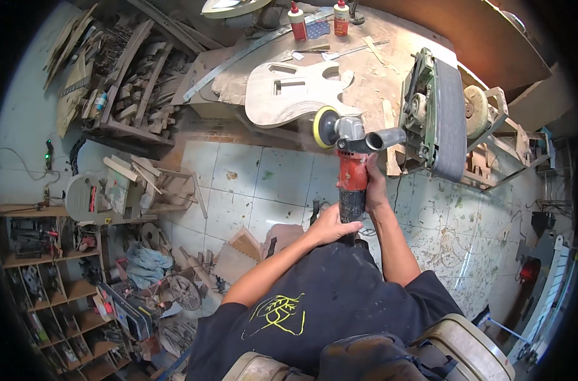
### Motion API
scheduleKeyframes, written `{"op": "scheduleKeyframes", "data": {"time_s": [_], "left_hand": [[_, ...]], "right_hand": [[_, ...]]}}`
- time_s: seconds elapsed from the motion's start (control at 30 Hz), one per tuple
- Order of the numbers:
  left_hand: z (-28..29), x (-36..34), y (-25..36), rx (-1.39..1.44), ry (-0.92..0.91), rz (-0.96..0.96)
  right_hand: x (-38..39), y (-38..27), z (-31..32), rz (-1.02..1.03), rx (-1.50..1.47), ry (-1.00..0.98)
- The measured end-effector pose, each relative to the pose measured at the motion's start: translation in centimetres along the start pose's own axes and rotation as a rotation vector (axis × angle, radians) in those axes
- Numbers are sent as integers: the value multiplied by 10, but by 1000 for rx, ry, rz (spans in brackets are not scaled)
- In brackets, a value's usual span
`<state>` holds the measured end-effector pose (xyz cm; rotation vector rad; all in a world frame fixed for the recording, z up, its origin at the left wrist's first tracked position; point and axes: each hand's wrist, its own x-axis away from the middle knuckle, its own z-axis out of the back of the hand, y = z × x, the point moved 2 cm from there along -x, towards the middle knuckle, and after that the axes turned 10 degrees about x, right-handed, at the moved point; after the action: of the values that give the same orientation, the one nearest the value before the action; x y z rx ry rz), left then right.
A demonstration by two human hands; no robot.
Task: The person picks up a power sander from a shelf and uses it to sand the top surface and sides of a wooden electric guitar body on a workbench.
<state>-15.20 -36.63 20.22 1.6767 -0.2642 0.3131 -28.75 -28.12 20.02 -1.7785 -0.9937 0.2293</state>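
Note:
Both my hands hold a red and black angle polisher [352,171] upright in front of my body. Wrapped around its dark lower end is my left hand [332,227]. Higher up, my right hand [376,184] grips the right side of the red housing. A yellow-edged round pad [326,127] sits on the tool's head and faces left. Just beyond it, an unfinished wooden guitar body [295,92] lies flat on the workbench, with cut-out cavities and a contoured front edge. Whether the pad touches the wood, I cannot tell.
A belt sander [448,120] stands at the bench's right end. Two red-and-white glue bottles [298,23] and a long metal straightedge [238,60] are on the workbench [371,70]. Scrap wood fills a rack [127,82] at left. Wooden tool shelves [54,279] stand lower left.

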Motion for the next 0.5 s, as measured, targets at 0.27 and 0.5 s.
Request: {"op": "scheduleKeyframes", "data": {"time_s": [0.27,0.5], "left_hand": [[52,-43,6,9,-176,-10],[190,-74,7,-323,-431,4]], "right_hand": [[-33,-34,-29,252,271,142],[-71,-11,-51,-35,605,691]]}}
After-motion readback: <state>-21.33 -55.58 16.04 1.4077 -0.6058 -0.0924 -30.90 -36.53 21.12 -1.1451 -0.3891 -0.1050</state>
